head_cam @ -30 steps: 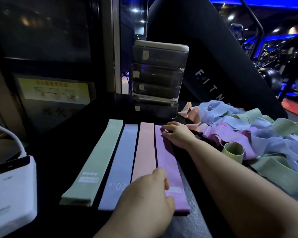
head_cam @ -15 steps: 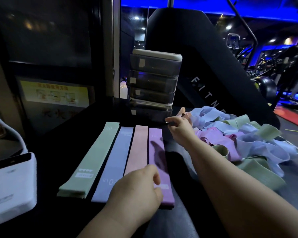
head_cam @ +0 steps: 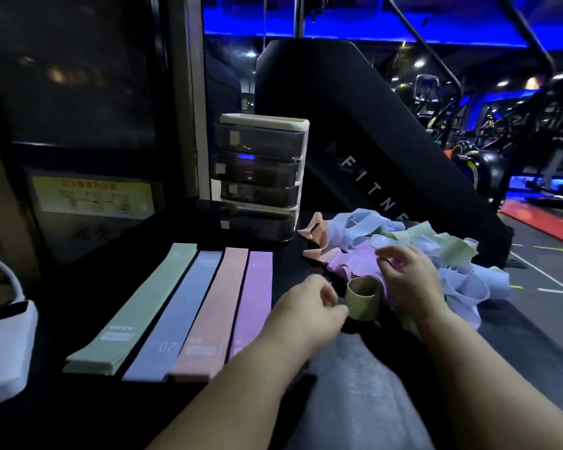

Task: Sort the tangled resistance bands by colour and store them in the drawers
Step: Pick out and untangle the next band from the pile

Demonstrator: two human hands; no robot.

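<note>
As the head camera looks down over both forearms, four resistance bands lie flat and side by side on the black table [head_cam: 364, 381]. Left to right they are a green band [head_cam: 134, 315], a blue band [head_cam: 179, 313], a pink band [head_cam: 213, 306] and a purple band [head_cam: 254, 297], their long edges nearly touching. At the far end of that row stands the drawer unit [head_cam: 260, 177], a stack of smoky drawers under a pale top. To its right sprawls the tangled pile [head_cam: 452, 251] of blue, green, pink and purple bands. At the pile's near left edge an olive band [head_cam: 361, 300] stands curled into an upright loop.

The left hand [head_cam: 306, 308] sits just left of that loop, fingers curled, one fingertip against the loop's wall. Whether it actually pinches the band I cannot tell. The right hand [head_cam: 410, 280] lies on the pile just right of the loop, fingers bent down over a purple strip. Blur hides whether it grips.

A white device [head_cam: 4, 345] with a cable sits at the table's left edge. A yellow notice [head_cam: 91, 196] hangs on the far left, and a black machine [head_cam: 355, 125] lettered FITNE rises behind the pile.
</note>
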